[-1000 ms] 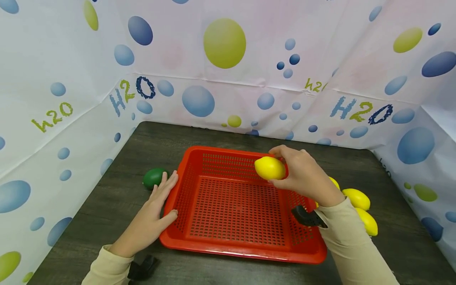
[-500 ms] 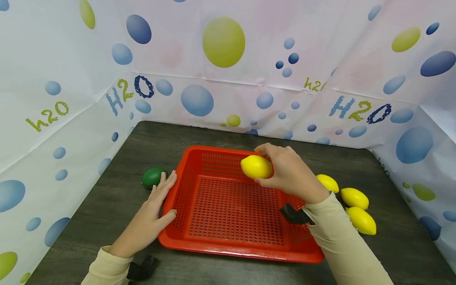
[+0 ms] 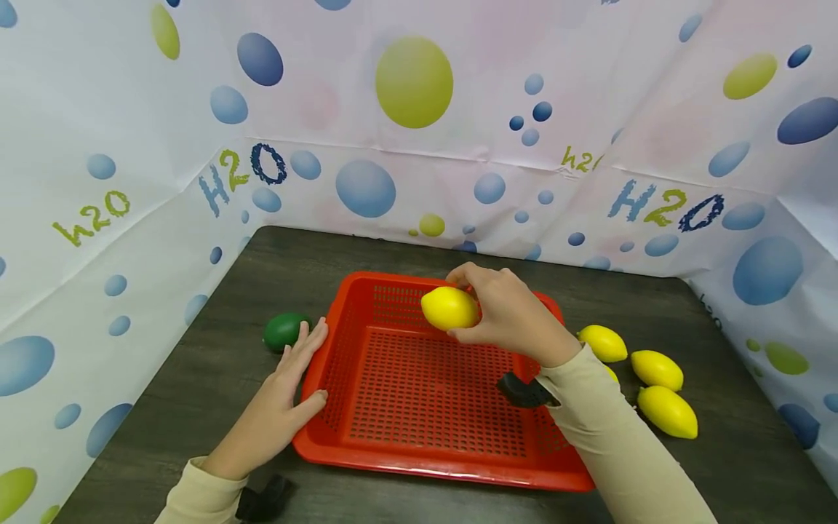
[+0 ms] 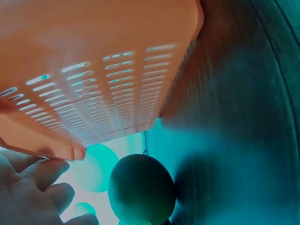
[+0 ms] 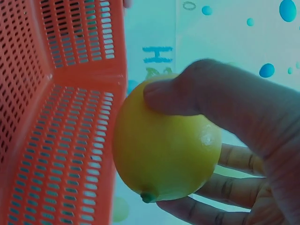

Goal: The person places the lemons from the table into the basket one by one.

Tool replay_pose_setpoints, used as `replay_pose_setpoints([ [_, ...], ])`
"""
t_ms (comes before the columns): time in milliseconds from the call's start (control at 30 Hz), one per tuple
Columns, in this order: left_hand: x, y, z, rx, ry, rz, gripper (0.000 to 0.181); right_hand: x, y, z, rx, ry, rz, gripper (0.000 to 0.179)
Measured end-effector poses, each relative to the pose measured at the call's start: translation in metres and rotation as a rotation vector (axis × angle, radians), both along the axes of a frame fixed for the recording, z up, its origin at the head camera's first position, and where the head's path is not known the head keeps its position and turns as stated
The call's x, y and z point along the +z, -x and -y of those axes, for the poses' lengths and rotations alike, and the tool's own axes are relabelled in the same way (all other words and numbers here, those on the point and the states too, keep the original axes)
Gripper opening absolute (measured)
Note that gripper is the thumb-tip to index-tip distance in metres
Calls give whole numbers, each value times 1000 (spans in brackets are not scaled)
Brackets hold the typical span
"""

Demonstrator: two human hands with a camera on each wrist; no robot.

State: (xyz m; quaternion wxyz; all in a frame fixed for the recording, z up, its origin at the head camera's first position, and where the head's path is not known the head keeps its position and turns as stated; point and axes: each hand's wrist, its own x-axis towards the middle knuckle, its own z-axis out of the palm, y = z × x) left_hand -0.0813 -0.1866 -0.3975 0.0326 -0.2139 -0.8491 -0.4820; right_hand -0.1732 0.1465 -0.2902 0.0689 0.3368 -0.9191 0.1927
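Your right hand (image 3: 513, 316) holds a yellow lemon (image 3: 449, 308) between thumb and fingers, up above the back part of the red basket (image 3: 445, 473). Your left hand (image 3: 278, 407) lies wide against the basket's left rim, thumb spread from the straight fingers, gripping nothing. A dark green fruit (image 3: 283, 332) sits on the table (image 3: 733, 451) near those fingertips, outside the basket. To the basket's right lie more lemons (image 3: 657, 370), one partly hidden by your right sleeve (image 3: 609, 422).
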Motion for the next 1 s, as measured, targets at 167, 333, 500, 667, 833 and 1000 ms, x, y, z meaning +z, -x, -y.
replay_pose_setpoints([
  [167, 1, 1, 1, 0, 7, 11, 86, -2, 1, 7, 7, -6, 16, 63],
  [333, 2, 2, 2, 4, 21, 17, 86, -5, 4, 13, 8, -16, 24, 65],
  [500, 1, 2, 2, 0, 18, 25, 86, -12, 6, 23, 24, -36, 9, 64],
  [667, -1, 3, 3, -2, 14, 28, 86, -22, 5, 37, 71, -74, -1, 64],
  [833, -2, 3, 3, -10, 4, 31, 86, -27, 6, 44, 64, -99, -2, 66],
  [1000, -2, 3, 3, -11, 2, 31, 86, -31, 8, 50, 55, -98, 39, 68],
])
